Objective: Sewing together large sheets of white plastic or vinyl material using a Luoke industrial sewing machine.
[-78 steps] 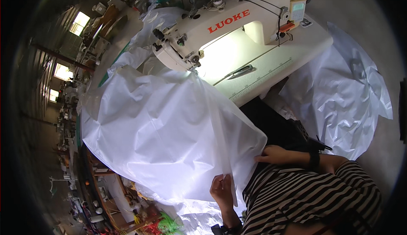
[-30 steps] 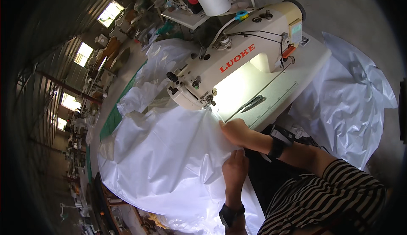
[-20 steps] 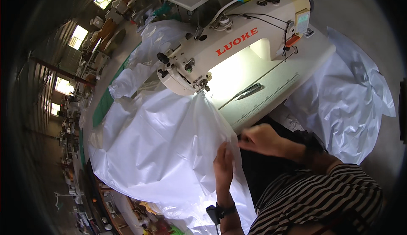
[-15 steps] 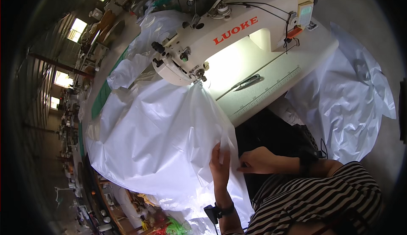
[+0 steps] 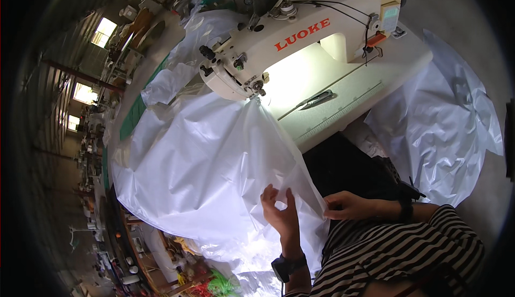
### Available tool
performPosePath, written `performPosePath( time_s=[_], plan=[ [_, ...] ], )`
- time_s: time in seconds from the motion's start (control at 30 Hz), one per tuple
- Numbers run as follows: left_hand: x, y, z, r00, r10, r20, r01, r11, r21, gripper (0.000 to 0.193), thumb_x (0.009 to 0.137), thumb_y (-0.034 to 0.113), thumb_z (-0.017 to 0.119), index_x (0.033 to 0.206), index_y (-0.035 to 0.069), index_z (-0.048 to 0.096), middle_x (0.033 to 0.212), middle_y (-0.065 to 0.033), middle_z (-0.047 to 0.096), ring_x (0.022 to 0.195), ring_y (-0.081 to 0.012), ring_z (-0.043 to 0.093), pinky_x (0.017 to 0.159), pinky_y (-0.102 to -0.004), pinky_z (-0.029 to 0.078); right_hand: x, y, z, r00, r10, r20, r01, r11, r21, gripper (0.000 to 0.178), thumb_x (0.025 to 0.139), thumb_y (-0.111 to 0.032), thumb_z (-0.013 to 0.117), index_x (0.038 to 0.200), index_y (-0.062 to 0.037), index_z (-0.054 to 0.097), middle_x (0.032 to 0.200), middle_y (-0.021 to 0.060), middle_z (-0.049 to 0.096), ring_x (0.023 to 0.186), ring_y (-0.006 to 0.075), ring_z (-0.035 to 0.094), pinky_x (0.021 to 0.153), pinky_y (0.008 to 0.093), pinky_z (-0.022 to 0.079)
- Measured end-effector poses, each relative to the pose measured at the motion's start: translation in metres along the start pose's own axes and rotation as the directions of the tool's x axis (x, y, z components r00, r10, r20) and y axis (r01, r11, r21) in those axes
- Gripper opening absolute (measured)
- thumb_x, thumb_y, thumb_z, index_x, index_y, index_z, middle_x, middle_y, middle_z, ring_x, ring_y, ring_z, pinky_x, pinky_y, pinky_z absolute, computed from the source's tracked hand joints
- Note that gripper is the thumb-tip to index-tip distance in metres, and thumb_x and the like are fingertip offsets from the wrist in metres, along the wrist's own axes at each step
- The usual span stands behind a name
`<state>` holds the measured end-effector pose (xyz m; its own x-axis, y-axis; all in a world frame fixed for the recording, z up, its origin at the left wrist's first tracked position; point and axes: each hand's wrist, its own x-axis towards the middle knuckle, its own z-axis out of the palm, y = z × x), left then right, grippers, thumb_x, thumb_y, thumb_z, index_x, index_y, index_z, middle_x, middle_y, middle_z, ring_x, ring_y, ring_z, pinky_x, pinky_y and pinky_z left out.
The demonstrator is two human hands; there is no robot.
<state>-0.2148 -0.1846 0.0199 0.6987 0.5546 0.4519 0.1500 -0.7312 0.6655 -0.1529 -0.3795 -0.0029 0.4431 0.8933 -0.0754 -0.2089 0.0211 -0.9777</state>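
Observation:
A large white plastic-like sheet (image 5: 188, 157) spreads from beneath the needle area of a sewing machine (image 5: 306, 29) down to my lap. Its right edge runs in a fairly straight line from the presser foot to my right hand (image 5: 346, 206), whose fingertips pinch that edge. Over the sheet, a little to the left, is my left hand (image 5: 280, 211), thumb and fingers curved but apart with nothing between them. Whether its fingertips touch the sheet I cannot tell. Thread snips (image 5: 317, 99) lie on the machine bed beside the lit needle area.
More white sheeting (image 5: 434, 131) hangs off the right side of the machine table. Another crumpled portion (image 5: 171, 82) lies behind the machine head. Red and green netting (image 5: 220, 283) sits low at the left, near a cluttered workshop floor.
My right hand has shifted right and now draws the sheet's edge outward. My left hand's fingers have spread apart. The whole view has shifted slightly.

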Motion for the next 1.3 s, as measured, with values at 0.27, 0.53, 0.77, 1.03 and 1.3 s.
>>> performPosePath(
  time_s=[0.27, 0.53, 0.77, 1.03, 1.3],
  plan=[
    [0.004, 0.017, -0.009, 0.986, 0.113, 0.126, -0.129, 0.983, 0.128, 0.073, 0.074, 0.007, 0.081, 0.134, 0.005, 0.041, 0.119, -0.0168, 0.055, 0.096, -0.0303, 0.064, 0.076, -0.0391, 0.056, -0.001, 0.008, 0.010, 0.988, 0.152, 0.003, -0.151, 0.985, 0.084, 0.025, 0.095, -0.022, 0.066, 0.103, 0.0015, 0.063, 0.089, 0.0072, 0.064, 0.081, 0.0128, 0.059, 0.075, 0.0281, 0.050],
    [0.008, 0.001, 0.006, 0.995, -0.094, -0.045, 0.092, 0.995, -0.046, 0.056, 0.087, -0.004, 0.064, 0.136, 0.002, 0.038, 0.085, -0.0142, 0.069, 0.073, -0.0247, 0.069, 0.069, -0.0320, 0.054, -0.001, 0.004, 0.007, 0.999, 0.041, 0.003, -0.041, 0.992, -0.123, 0.026, 0.095, -0.024, 0.065, 0.101, 0.0011, 0.064, 0.088, 0.0084, 0.066, 0.077, 0.0133, 0.060, 0.072, 0.0277, 0.050],
    [0.003, -0.015, -0.020, 0.955, -0.287, 0.068, 0.282, 0.956, 0.077, 0.025, 0.096, 0.004, 0.055, 0.120, -0.002, 0.055, 0.080, -0.0143, 0.069, 0.067, -0.0173, 0.065, 0.062, -0.0300, 0.050, 0.001, 0.006, 0.007, 0.991, 0.129, 0.046, -0.126, 0.990, -0.059, 0.026, 0.094, -0.024, 0.066, 0.101, 0.0005, 0.064, 0.089, 0.0101, 0.067, 0.077, 0.0150, 0.061, 0.072, 0.0285, 0.050],
    [-0.014, 0.018, -0.020, 0.966, -0.089, 0.244, 0.105, 0.993, -0.055, 0.001, 0.089, 0.000, 0.062, 0.089, -0.001, 0.063, 0.082, -0.0137, 0.067, 0.071, -0.0303, 0.065, 0.066, -0.0370, 0.051, -0.003, -0.031, 0.018, 0.960, -0.278, -0.003, 0.263, 0.909, -0.323, 0.023, 0.092, -0.025, 0.068, 0.088, -0.0027, 0.061, 0.073, 0.0107, 0.065, 0.063, 0.0264, 0.065, 0.059, 0.0330, 0.050],
    [-0.013, 0.034, -0.010, 0.871, -0.275, 0.407, 0.437, 0.812, -0.387, 0.007, 0.089, -0.003, 0.061, 0.095, -0.002, 0.063, 0.077, -0.0104, 0.063, 0.069, -0.0185, 0.062, 0.065, -0.0290, 0.050, 0.020, -0.044, -0.003, 0.909, -0.349, 0.229, 0.413, 0.681, -0.605, 0.019, 0.091, -0.022, 0.067, 0.087, -0.0051, 0.060, 0.081, 0.0113, 0.064, 0.073, 0.0266, 0.067, 0.063, 0.0357, 0.052]
  ],
)
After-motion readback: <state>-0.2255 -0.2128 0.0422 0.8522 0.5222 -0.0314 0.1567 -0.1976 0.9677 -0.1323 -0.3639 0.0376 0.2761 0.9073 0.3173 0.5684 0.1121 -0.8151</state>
